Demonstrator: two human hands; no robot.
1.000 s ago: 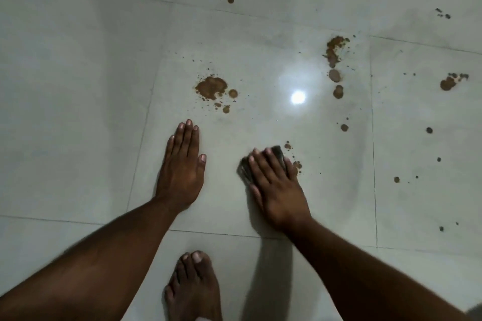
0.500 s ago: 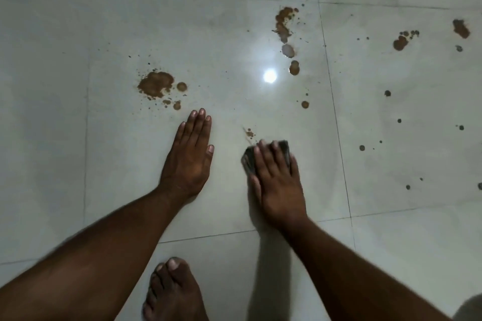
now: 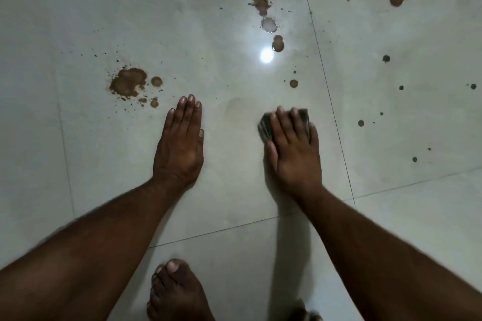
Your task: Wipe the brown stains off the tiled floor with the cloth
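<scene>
- Pale tiled floor point(image 3: 91, 190) spattered with brown stains point(image 3: 127, 85), mostly beyond both hands' fingertips.
- Right hand point(image 3: 293, 148), fingers slightly spread, presses the dark cloth point(image 3: 264, 128) flat for scrubbing.
- Left hand point(image 3: 181, 141), fingers together, braces on the tile.

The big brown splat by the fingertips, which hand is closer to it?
Left. The left hand lies flat just right of the big splat; the right hand presses the cloth farther right.
</scene>
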